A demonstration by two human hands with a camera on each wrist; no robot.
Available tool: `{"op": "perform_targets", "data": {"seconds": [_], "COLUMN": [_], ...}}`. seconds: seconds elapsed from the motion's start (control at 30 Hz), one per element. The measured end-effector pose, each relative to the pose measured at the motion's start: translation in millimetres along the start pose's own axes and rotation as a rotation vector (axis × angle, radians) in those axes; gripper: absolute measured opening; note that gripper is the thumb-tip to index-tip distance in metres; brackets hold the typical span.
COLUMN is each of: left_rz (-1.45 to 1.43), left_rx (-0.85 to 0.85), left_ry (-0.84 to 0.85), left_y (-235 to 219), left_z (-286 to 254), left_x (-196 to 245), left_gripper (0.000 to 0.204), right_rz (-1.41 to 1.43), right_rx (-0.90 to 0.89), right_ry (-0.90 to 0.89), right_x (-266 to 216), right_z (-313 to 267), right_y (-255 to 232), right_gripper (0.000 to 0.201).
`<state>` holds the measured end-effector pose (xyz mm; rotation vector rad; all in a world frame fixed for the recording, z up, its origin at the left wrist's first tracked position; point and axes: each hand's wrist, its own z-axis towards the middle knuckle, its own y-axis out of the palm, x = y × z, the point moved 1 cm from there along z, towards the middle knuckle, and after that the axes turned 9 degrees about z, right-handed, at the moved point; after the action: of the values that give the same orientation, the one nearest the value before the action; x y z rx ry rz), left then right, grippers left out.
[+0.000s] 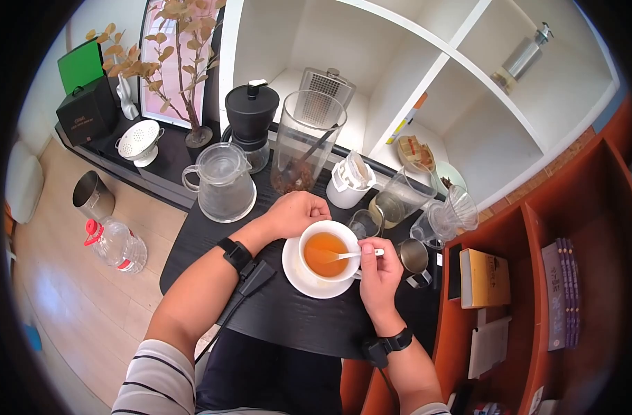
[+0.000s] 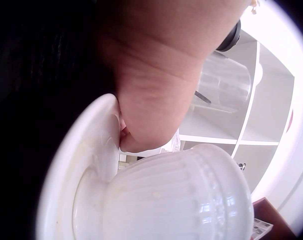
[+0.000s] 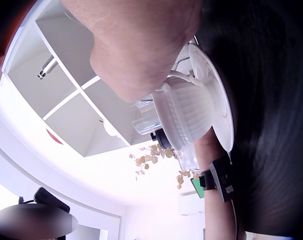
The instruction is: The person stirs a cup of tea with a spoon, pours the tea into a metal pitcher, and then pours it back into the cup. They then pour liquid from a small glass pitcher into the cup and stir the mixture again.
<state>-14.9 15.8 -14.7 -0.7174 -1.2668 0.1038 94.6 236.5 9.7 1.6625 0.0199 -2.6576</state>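
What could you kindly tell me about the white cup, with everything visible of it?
The white cup is glossy, ceramic-looking, with vertical fluting, a beaded band below the rim and a looped handle toward the right grip. It stands upright on a white saucer on the black table and holds amber liquid. A white spoon, pinched in the right grip, crosses its rim into the liquid. Whether that grip also touches the cup is unclear.

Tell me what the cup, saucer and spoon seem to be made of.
Cup: probably glazed ceramic, since its white fluted side throws back bright reflections. Saucer: likely matching ceramic, smooth and white with a soft sheen. Spoon: plain white and smooth, so ceramic or plastic; I can't tell which.
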Motion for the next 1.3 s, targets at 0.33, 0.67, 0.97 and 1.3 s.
{"op": "perform_targets", "data": {"seconds": [0.33,0.67,0.97,1.3], "left_rz": [0.050,0.086,0.075,-0.027], "left_rx": [0.023,0.017,0.018,-0.010], "left_ry": [-0.017,0.005,-0.020,-0.024], "left_y": [-0.6,-4.2,-2.1,4.8], "left_z": [-1.1,-2.1,-1.1,4.8], "left_x": [3.7,7.4,7.0,-10.6], "left_gripper": [0.015,0.015,0.013,0.015], "right_rz": [0.004,0.019,0.018,0.000], "right_rx": [-0.004,-0.004,-0.003,-0.003], "right_ry": [0.002,0.005,-0.009,0.008], "right_x": [0.1,0.7,0.9,-0.5], "right_z": [-0.3,-0.6,0.8,0.2], "right_y": [-1.8,-2.1,-0.9,-1.0], "right_gripper": [0.014,0.014,0.013,0.010]}}
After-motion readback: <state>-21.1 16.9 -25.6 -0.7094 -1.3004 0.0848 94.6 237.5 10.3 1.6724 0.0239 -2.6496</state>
